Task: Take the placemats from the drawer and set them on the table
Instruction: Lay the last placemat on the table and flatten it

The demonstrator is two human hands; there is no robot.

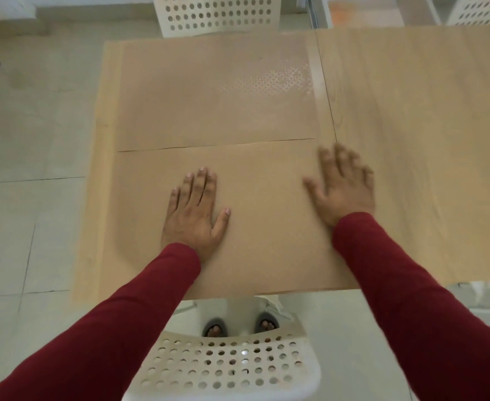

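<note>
We see two tan placemats lying flat on the light wooden table (411,111), edge to edge. The near placemat (266,227) covers the table's front part and reaches its near edge; the far placemat (209,96) lies just beyond it, their long edges meeting along a thin dark line. A patch of fine lattice pattern glints on the far mat's right part. We can make out no brand, label or writing on either mat or anywhere else.

The left hand (194,209) rests flat on the near placemat, fingers straight and close together, thumb spread, grasping nothing. The right hand (342,186) is blurred; its fingers look spread and straight over the mat's right edge, and we cannot tell whether it touches the mat or the table. Both arms wear dark red sleeves (411,285).

Below the table's near edge stands a white perforated chair (223,363), and past its back we see the person's toes in grey sandals (214,328) on the pale tiled floor (21,198). Another white perforated chair (217,13) stands at the far side, and a third (483,10) shows at the top right corner.
</note>
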